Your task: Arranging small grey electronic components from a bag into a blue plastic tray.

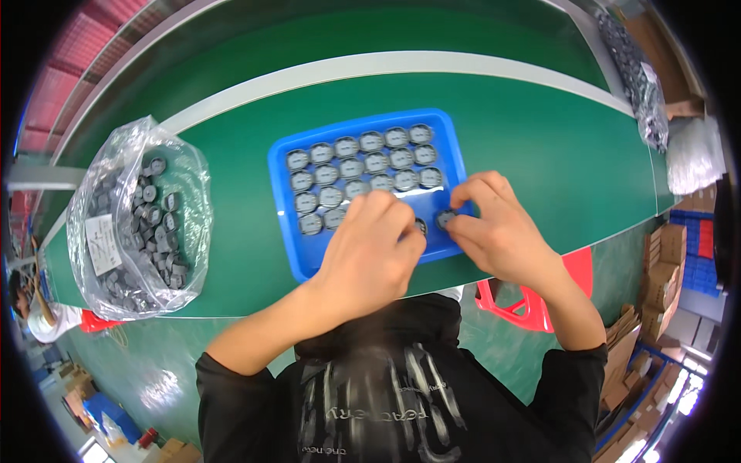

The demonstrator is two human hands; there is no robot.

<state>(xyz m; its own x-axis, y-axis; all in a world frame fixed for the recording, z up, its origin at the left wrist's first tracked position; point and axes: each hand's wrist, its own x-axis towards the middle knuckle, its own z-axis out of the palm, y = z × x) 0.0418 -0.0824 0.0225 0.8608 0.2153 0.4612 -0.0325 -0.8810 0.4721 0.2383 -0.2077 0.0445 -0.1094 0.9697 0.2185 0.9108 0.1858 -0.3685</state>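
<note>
A blue tray (279,202) lies on the green table, with rows of small round grey caps (350,168) set out in it. Over the tray's near edge, my left hand (375,241) is closed with its fingers bent down; a dark round cap (420,225) shows at its fingertips. My right hand (498,224) pinches a grey cap (445,219) between thumb and fingers at the tray's near right corner. The left hand hides part of the nearest row.
An open clear plastic bag (199,224) full of loose grey caps stands at the left, with a white label (103,244). A grey rail (401,62) crosses the table behind the tray. A red stool (532,305) is under the near edge. Another person (42,316) sits far left.
</note>
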